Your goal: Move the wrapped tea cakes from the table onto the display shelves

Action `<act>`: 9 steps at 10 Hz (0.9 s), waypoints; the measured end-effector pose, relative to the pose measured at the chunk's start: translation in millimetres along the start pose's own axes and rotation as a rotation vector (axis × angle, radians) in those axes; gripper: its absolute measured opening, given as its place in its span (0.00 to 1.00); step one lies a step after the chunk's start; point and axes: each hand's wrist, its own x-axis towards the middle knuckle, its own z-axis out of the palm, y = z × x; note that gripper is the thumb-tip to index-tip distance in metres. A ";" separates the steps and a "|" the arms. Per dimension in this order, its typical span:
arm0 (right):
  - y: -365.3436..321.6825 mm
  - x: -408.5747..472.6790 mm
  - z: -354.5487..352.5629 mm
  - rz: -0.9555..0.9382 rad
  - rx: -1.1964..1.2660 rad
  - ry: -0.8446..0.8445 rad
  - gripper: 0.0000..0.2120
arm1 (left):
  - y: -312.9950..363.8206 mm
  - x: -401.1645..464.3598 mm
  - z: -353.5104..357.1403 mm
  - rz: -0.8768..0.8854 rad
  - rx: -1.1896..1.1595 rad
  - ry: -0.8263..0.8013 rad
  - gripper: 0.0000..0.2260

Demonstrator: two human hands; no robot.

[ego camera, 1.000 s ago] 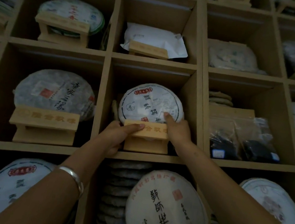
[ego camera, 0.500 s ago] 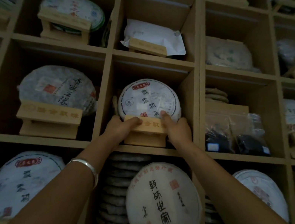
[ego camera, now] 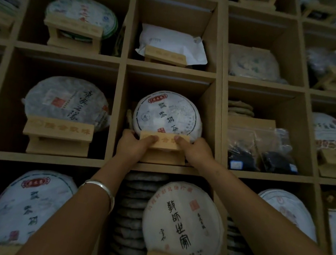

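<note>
A round white-wrapped tea cake with dark characters leans upright on a small wooden stand in the middle cubby of the wooden display shelf. My left hand grips the stand's left end, thumb across its front board. My right hand grips the right end, thumb on the board's top edge just under the cake. A silver bangle sits on my left wrist. The table is out of view.
Neighbouring cubbies hold other wrapped cakes on stands: a grey one to the left, a large white one below, another lower left. Bagged dark tea fills the right cubby. A stack of cakes stands below.
Both hands and the stand slid a little deeper into the cubby. My right thumb dropped from the cake's lower edge onto the stand's board. The view shifted slightly downward.
</note>
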 end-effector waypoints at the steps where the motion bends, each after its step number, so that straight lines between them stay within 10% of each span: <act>1: 1.9 1.0 0.6 -0.004 0.018 0.002 0.25 | 0.3 0.1 -0.4 -0.008 0.004 -0.008 0.31; 9: -1.8 -55.7 -32.7 -0.342 -0.715 -0.029 0.13 | 35.2 -50.1 -49.6 0.207 0.791 -0.259 0.15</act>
